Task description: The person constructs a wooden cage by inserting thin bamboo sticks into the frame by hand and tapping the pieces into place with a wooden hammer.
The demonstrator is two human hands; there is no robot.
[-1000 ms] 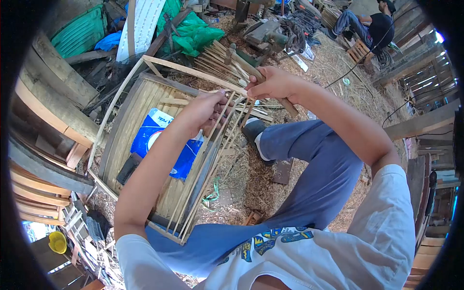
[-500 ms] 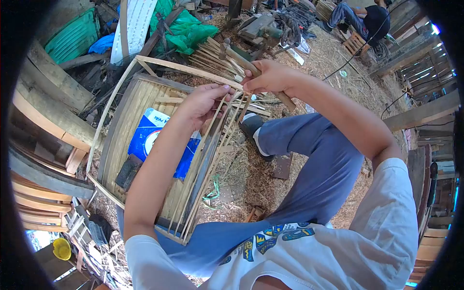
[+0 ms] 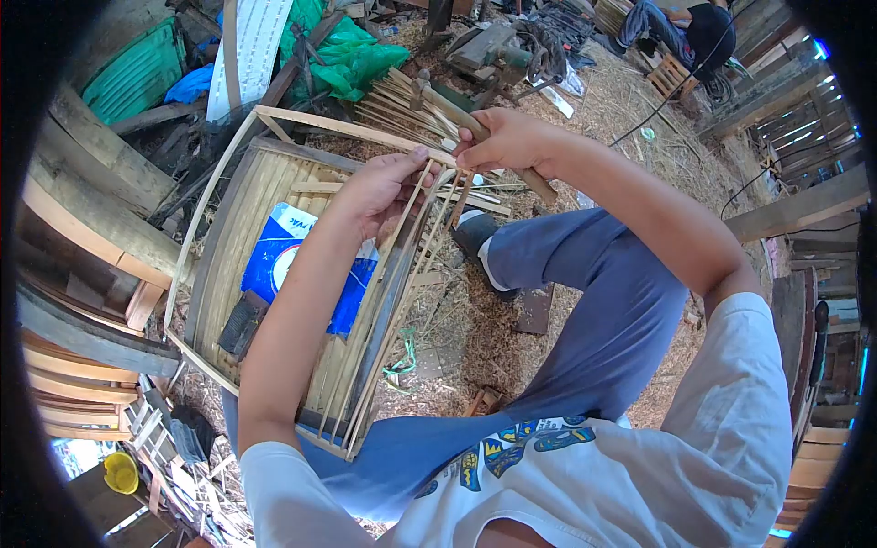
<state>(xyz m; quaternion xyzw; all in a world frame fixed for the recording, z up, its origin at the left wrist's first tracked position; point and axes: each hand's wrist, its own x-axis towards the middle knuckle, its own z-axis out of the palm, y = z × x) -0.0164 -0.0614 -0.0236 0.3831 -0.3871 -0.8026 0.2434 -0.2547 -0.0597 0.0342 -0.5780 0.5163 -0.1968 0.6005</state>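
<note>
A light wooden frame with thin strips along its right side leans across my lap and a slatted wooden board. My left hand is closed around the strip ends at the frame's upper right corner. Close beside it, my right hand grips a hammer by its wooden handle, head pointing up and left, while its thumb and fingertips touch the same corner. What lies between those fingertips is too small to tell. Under my left forearm a blue and white packet and a dark block rest on the board.
Bundled thin sticks lie beyond the frame, near a green plastic sheet and a metal vise-like tool. Another person sits at the upper right by a small wooden crate. A yellow helmet-like object is at lower left.
The view has shifted slightly. My left hand has moved up toward the frame's corner, its thumb now against the strip ends. My right hand still holds the hammer.
</note>
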